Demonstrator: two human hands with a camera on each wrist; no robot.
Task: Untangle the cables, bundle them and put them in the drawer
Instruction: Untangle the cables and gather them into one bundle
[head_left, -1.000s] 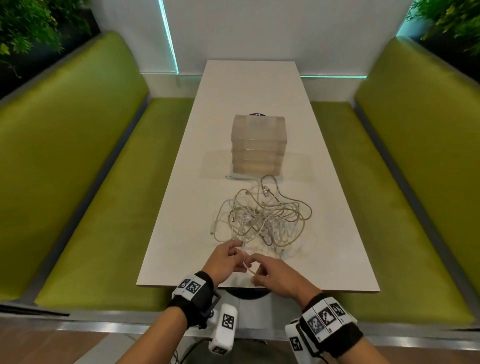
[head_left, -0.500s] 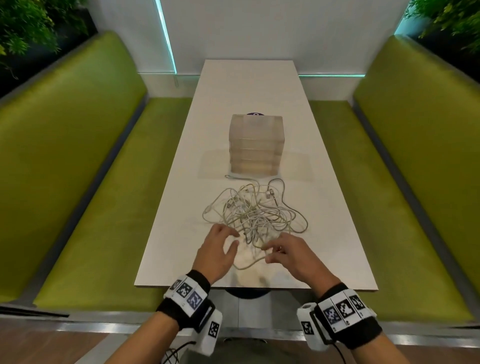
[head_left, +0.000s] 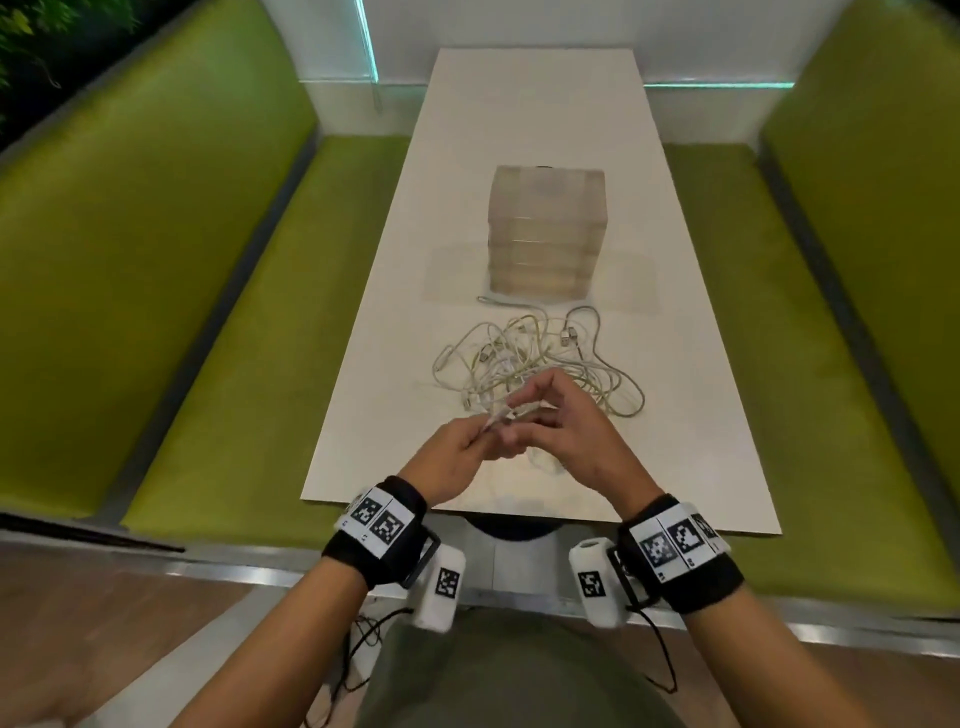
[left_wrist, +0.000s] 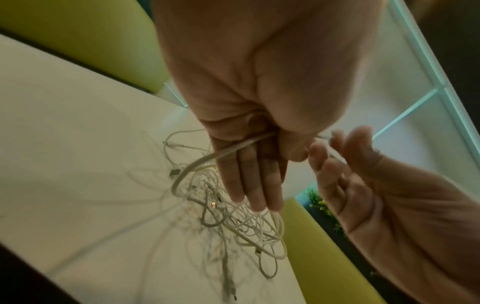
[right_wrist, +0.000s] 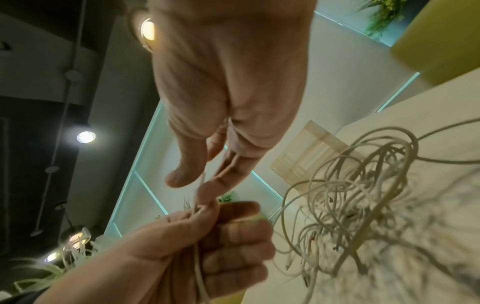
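A tangle of white cables (head_left: 540, 358) lies on the white table (head_left: 691, 415), just in front of a translucent drawer unit (head_left: 546, 228) whose drawers are closed. Both hands are raised close together over the near side of the pile. My left hand (head_left: 485, 434) grips one cable strand (head_left: 506, 415); in the left wrist view the thumb (left_wrist: 293, 148) clamps that cable (left_wrist: 207, 158) against the fingers. My right hand (head_left: 524, 410) pinches the same thin strand (right_wrist: 202, 181) between thumb and forefinger, just above the left hand (right_wrist: 221, 236). The strand trails down into the tangle (right_wrist: 363, 195).
Green upholstered benches (head_left: 171, 291) run along both sides of the table. The near table edge (head_left: 519, 519) lies under my wrists. A wall with a lit teal strip (head_left: 366, 41) closes the far end.
Both hands have risen from the table near the pile and come together, now holding one strand pulled up from the tangle. The pile has shifted slightly.
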